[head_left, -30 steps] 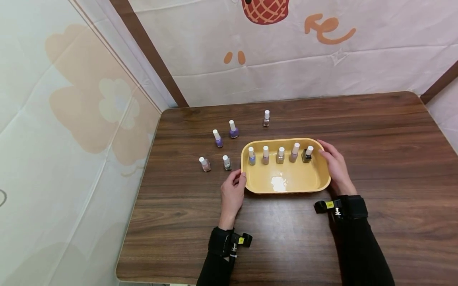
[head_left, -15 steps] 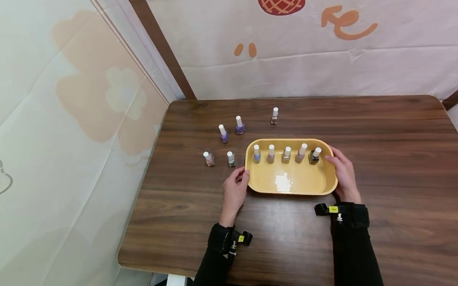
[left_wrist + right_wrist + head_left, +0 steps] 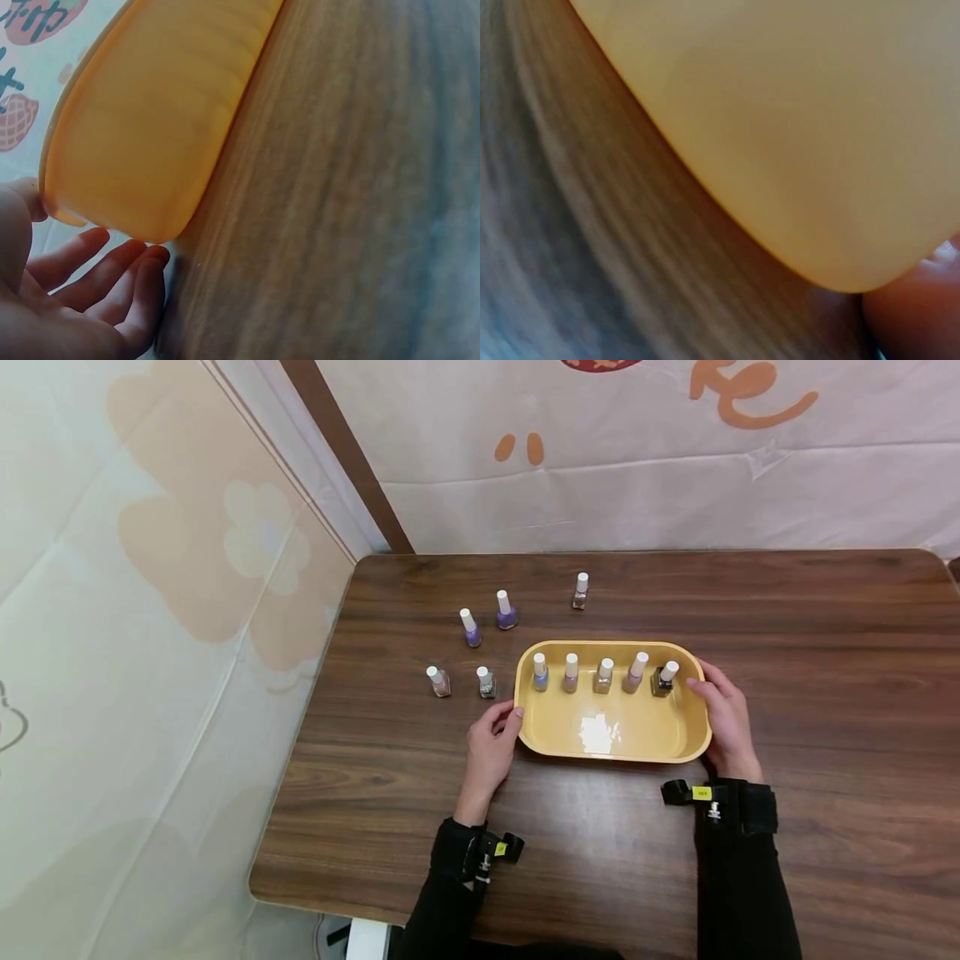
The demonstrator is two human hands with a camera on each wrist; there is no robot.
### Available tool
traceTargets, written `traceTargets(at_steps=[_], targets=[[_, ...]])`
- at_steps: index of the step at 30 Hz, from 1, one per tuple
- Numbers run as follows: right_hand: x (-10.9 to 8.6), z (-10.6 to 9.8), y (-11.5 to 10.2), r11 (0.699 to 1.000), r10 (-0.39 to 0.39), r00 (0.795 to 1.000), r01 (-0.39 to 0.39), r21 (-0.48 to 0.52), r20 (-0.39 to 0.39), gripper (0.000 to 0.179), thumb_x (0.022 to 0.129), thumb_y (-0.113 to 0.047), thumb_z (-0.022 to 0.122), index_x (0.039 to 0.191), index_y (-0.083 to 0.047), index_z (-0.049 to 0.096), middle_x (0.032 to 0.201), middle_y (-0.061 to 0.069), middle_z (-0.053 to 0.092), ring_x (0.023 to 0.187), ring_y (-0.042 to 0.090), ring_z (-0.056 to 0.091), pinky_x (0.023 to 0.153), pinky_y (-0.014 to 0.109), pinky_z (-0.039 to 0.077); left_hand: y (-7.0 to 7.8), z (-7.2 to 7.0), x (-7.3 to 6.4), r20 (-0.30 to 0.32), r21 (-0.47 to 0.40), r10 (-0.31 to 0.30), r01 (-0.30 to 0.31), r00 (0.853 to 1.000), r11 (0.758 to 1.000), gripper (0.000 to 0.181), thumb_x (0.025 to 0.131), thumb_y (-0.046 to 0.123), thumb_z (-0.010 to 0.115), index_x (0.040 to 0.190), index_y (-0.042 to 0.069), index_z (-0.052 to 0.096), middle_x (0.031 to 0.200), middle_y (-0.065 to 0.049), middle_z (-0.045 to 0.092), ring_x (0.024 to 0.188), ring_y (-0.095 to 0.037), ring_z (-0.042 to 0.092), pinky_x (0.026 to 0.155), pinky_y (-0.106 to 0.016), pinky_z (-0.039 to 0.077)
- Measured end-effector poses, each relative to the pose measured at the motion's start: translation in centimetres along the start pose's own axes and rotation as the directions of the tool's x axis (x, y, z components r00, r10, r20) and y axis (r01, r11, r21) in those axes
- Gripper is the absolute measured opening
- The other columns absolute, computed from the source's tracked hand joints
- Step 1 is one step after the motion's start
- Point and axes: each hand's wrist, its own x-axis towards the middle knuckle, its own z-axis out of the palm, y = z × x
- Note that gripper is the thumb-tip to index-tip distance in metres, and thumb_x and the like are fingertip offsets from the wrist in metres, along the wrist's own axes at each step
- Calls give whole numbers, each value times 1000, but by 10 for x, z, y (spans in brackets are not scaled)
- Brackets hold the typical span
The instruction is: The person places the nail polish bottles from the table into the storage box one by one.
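Observation:
A yellow tray (image 3: 570,727) sits on the wooden table, with several white-capped nail polish bottles standing in a row along its far side. At the tray's left end my left hand (image 3: 491,752) holds it, thumb at the rim. The left wrist view shows the fingers of this hand (image 3: 82,300) curled below the tray's end wall (image 3: 150,127). My right hand (image 3: 726,722) grips the right end, thumb over the rim and the other fingers mostly hidden behind the wall. In the right wrist view the tray's outer wall (image 3: 802,135) fills much of the picture.
Left of the tray stand a pink bottle (image 3: 438,682) and a glittery bottle (image 3: 487,682). Two purple bottles (image 3: 507,614) are farther back, and another small bottle (image 3: 580,593) stands behind the tray. A white printed cloth (image 3: 637,502) hangs past the table's far edge.
The head view has shifted, so the table and tray appear a little farther right. Both hands stay on the tray's ends, and the bottles keep their places.

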Motion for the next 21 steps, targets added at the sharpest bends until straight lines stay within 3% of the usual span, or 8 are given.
traceTargets(at_steps=[4,8,13,17,21], targets=[[0,1,-1,1000,6,1000,-6,3,1,42,94,-14,62,134,-6,54,117,-6,59,100,3,62,82,14,53,3,-4,1,-10,-8,8,-8,1000,1000,31,96,28,61,117,6,68,111,-12,70,98,-21,68,83,-33,56],[0,1,-2,1000,-1,1000,1,8,-4,40,93,-13,62,133,-7,56,115,-6,60,98,4,64,81,15,53,5,-8,5,-92,-36,48,-52,995,998,28,95,25,61,113,5,69,108,-11,72,92,-20,69,77,-23,56],[0,0,-3,1000,0,1000,0,9,-14,38,93,-13,63,130,-8,58,114,-6,60,98,5,64,80,15,53,3,-13,14,-238,-11,120,-127,964,992,22,93,19,64,107,4,71,100,-10,72,84,-19,67,69,-17,52],[0,0,-5,1000,5,1000,-5,-8,-22,39,92,-14,63,131,-8,58,116,-7,59,100,4,62,81,14,53,3,-16,21,-306,53,184,-176,934,983,19,91,15,64,106,5,70,99,-10,65,84,-17,63,66,-17,51],[0,1,-5,1000,15,1000,-15,-23,-23,41,92,-15,64,132,-8,57,117,-6,57,99,3,62,82,14,53,4,-19,27,-353,119,199,-167,914,979,20,88,12,66,106,4,68,100,-12,59,84,-20,59,65,-17,48]])
